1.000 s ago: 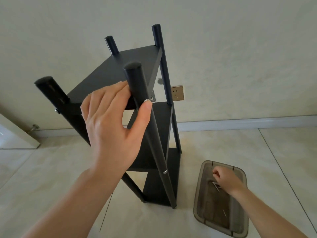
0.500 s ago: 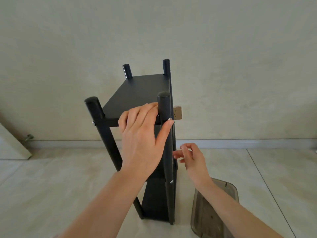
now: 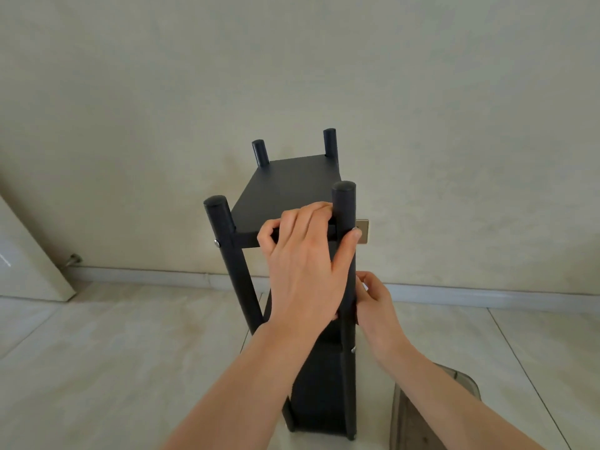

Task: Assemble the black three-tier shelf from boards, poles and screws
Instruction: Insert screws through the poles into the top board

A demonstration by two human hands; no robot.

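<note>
Head view, the only one: the shelf stands upright on the tiled floor, close to the wall, w/ all four poles up and the top board seated between them. Lower boards show dark behind my arms, so all three tiers look to be in.

My left hand has its grip around the near right pole just under its cap, fingers over the board's front edge, thumb on the pole's far side. That steadies the frame.

My right hand sits lower, touching that same pole from the right, fingers curled narrow as if pinching sth small. Can't tell if it's a screw or nothing at all; too little shows.

A screw head shines on the near left pole at top-board level, another lower on the right pole. At the top joint of the right pole my thumb covers the spot, so can't say if it's fastened.

Judging by this: build approx. done, prob. the last screw or two left, then tightening and a wobble check. The grey tray lies on the floor just right of the shelf's foot; contents not visible.
</note>
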